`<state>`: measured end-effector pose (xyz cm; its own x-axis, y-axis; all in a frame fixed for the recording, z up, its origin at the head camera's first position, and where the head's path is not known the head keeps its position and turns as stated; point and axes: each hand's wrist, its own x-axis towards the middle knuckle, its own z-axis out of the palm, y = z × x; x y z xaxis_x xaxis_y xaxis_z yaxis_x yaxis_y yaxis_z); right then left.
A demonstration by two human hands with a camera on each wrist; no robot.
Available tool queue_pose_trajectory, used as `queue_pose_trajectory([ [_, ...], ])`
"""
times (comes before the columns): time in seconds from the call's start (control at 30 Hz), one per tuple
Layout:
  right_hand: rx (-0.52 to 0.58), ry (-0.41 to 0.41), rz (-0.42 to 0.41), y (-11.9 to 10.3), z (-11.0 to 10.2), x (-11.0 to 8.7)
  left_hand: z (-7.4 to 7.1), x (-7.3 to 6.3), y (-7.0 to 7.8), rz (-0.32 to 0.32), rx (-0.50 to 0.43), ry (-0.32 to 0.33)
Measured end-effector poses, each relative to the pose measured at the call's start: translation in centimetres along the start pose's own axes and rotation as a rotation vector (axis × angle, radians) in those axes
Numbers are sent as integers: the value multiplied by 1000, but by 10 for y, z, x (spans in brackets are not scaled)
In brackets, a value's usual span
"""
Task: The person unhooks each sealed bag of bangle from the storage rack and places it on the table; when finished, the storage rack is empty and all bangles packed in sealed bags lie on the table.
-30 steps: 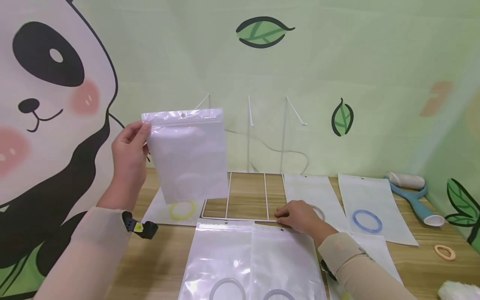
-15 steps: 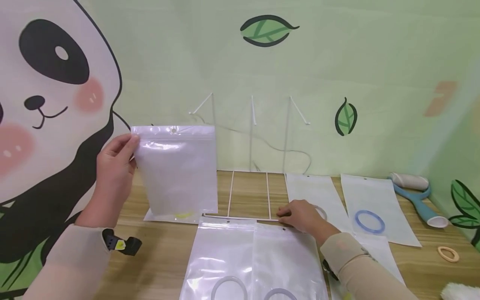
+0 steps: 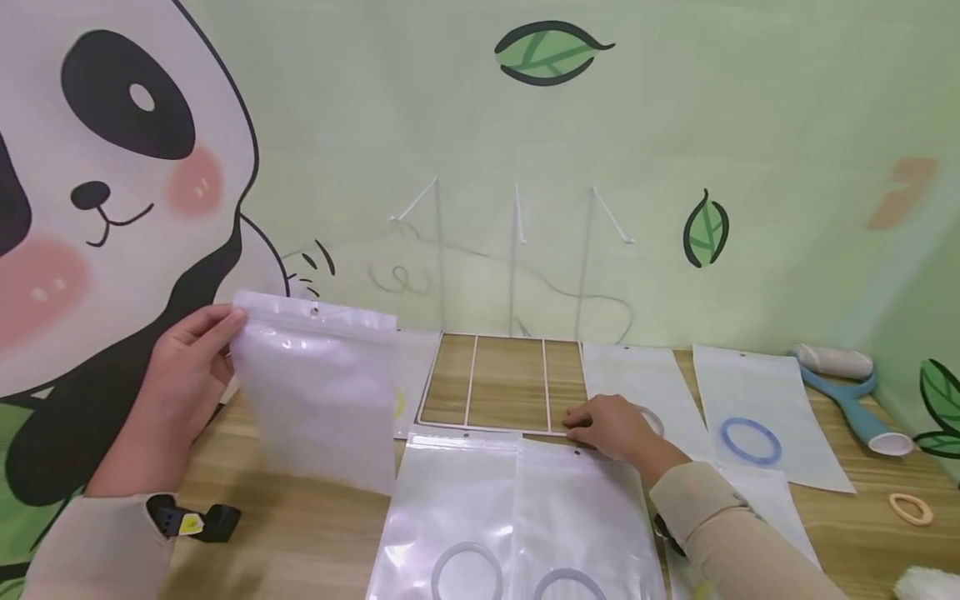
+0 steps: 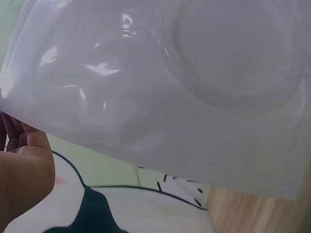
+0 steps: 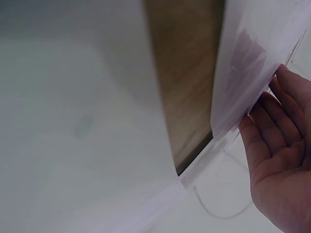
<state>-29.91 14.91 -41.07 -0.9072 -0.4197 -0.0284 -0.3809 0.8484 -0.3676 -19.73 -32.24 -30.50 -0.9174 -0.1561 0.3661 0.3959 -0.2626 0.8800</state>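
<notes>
My left hand [image 3: 191, 371] pinches a white zip-lock bag [image 3: 322, 392] by its upper left corner, at the left over the table. A large ring [image 4: 233, 99] shows faintly through this bag in the left wrist view. My right hand [image 3: 611, 425] is at the front right corner of a white wire display rack [image 3: 471, 383], its fingers curled at the base rail. Three prongs stick out from the rack's uprights. Just in front of the rack lie two zip-lock bags, the left one [image 3: 457, 492] and the right one [image 3: 588, 500], each with a pale ring.
More bags lie to the rack's right, one with a blue ring [image 3: 750, 442]. A bag with a yellow ring [image 3: 400, 402] is partly hidden behind the held bag. At the right are a blue-handled lint roller [image 3: 862, 408] and an orange ring [image 3: 911, 508]. A panda-printed backdrop stands behind.
My left hand has brought the bag down and to the left, away from the rack's prongs. The right hand has kept its place at the rack's corner. The head view has shifted slightly.
</notes>
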Motion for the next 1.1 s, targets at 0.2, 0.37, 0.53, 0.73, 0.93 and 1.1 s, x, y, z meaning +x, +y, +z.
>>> queue_pose_trajectory([
  [0.2,-18,2,-11,2,-1,0,-20,-1,-10,-66,39,18],
  [0.37,-21,1,-10,2,-1,-1,-33,-3,-16,-108,106,63],
  [0.53,-20,10,-14,1,-1,-1,-41,-3,-17,-152,216,145],
  [0.73,-17,10,-15,1,-1,-1,-43,1,-19,-150,319,263],
  [0.93,-10,7,-8,0,-1,-1,-40,5,-18,-156,373,350],
  [1.1,2,2,-11,-1,-1,-1,-37,9,-20,-157,396,374],
])
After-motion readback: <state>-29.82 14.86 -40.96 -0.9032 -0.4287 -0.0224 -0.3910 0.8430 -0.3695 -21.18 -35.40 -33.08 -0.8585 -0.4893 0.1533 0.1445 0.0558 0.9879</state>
